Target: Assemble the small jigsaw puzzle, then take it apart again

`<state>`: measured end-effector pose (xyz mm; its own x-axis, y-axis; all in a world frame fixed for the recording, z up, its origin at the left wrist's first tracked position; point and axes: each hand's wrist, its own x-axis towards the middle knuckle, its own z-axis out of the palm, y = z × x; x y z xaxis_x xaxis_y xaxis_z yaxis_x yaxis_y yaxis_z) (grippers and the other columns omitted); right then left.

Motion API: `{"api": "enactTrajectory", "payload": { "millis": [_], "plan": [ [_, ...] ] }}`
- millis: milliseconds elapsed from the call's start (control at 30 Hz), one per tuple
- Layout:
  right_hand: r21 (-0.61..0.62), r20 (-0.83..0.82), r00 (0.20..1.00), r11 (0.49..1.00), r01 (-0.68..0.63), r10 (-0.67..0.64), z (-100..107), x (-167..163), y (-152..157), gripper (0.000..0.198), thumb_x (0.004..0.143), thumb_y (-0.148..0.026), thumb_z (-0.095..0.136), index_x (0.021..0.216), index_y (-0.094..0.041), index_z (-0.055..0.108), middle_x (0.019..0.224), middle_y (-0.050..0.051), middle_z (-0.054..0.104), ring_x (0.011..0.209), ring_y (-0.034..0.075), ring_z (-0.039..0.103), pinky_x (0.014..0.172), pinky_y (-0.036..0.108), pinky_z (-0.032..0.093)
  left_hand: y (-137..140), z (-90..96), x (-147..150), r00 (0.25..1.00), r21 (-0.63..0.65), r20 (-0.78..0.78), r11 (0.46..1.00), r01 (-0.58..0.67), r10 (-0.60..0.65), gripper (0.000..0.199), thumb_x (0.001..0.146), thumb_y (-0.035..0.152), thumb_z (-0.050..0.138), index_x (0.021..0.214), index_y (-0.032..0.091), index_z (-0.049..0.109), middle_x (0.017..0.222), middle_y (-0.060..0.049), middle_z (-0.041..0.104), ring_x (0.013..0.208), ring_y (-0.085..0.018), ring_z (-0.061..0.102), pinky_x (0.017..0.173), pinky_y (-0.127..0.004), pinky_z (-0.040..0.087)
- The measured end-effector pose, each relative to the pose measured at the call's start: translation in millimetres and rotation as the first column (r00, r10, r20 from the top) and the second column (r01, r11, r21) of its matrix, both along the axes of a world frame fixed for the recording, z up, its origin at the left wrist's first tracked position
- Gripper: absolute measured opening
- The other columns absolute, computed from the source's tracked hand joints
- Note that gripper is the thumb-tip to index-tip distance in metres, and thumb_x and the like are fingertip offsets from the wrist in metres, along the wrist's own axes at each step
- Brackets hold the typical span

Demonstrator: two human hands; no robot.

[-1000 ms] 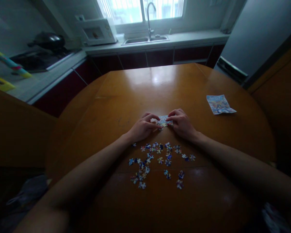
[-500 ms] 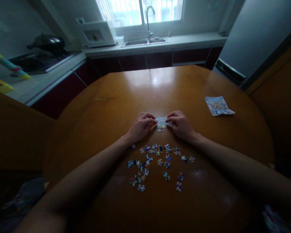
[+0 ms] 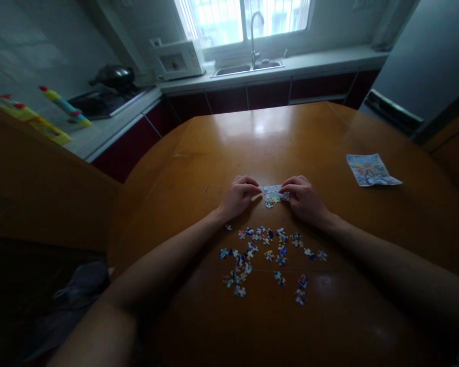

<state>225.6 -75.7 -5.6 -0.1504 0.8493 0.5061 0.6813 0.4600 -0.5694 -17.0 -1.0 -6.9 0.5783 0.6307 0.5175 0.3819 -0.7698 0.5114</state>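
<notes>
A partly joined jigsaw puzzle in pale blue and mixed colours lies flat on the wooden table. My right hand is at its right side, thumb and forefinger closed on that edge and covering part of it. Just off the puzzle's left edge is my left hand, its fingers curved, thumb and forefinger slightly apart with nothing visible between them. Nearer to me, several loose jigsaw pieces lie scattered between my forearms, with a few more pieces to the right.
A creased printed sheet lies on the table's right side. Beyond the table stand a counter with a sink, a microwave and a stove with a black pan. Yellow bottles are at the left, a fridge at the right.
The view has swung left, so everything sits further right in the picture. My left fingertips have come slightly away from the puzzle's left edge. My right hand stays on its right side.
</notes>
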Motion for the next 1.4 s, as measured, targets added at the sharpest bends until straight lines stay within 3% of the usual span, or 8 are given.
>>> {"api": "enactTrajectory", "payload": {
  "millis": [1400],
  "plan": [
    [0.037,0.018,1.000,0.999,0.000,-0.001,0.7,2.2,-0.2,0.021,0.082,-0.011,0.058,0.079,-0.023,0.075,0.090,0.009,0.071,0.091,0.027,0.059,0.083,0.046,0.049,-3.3,5.0,3.2,1.000,-0.084,-0.002,0.996,-0.025,0.025,0.024,0.086,0.010,0.064,0.076,0.026,0.079,0.095,-0.003,0.072,0.093,-0.020,0.063,0.089,-0.038,0.051]
  ]
}}
